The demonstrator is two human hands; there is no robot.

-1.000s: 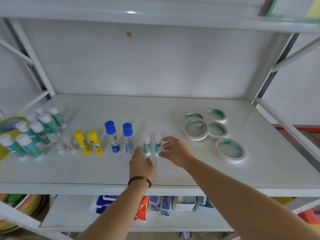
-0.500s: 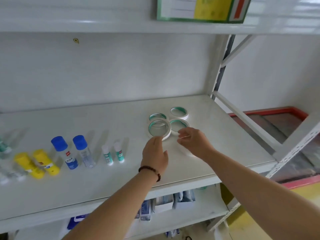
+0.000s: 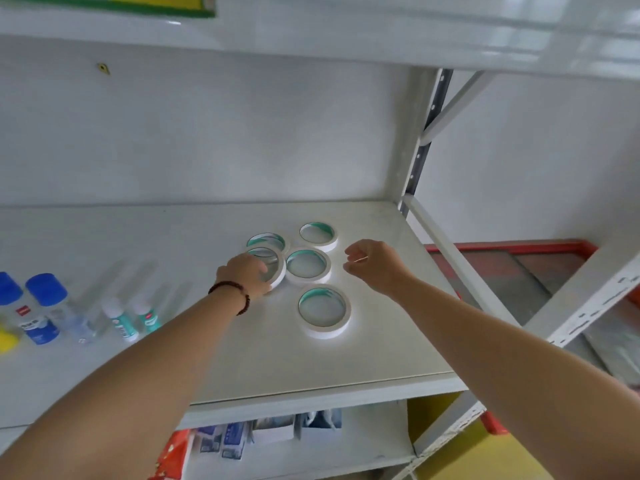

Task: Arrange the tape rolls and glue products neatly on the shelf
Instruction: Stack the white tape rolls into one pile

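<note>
Several white tape rolls with green inner rims lie flat in a cluster on the white shelf. My left hand, with a bead bracelet, grips the near-left rim of one tape roll, which rests partly on another roll. Other rolls lie just to its right. My right hand hovers empty to the right of the cluster, fingers loosely curled. To the left stand two small green-labelled glue sticks and blue-capped glue bottles; a yellow one is cut off by the frame edge.
The shelf's right upright and a side rail bound the shelf on the right. Another shelf board hangs overhead. Packaged goods sit on the shelf below. A red-rimmed surface lies beyond the rack.
The view swung right from the glue sticks to the tape rolls. My left hand moved from the small glue sticks onto a tape roll; my right hand moved to the right of the cluster.
</note>
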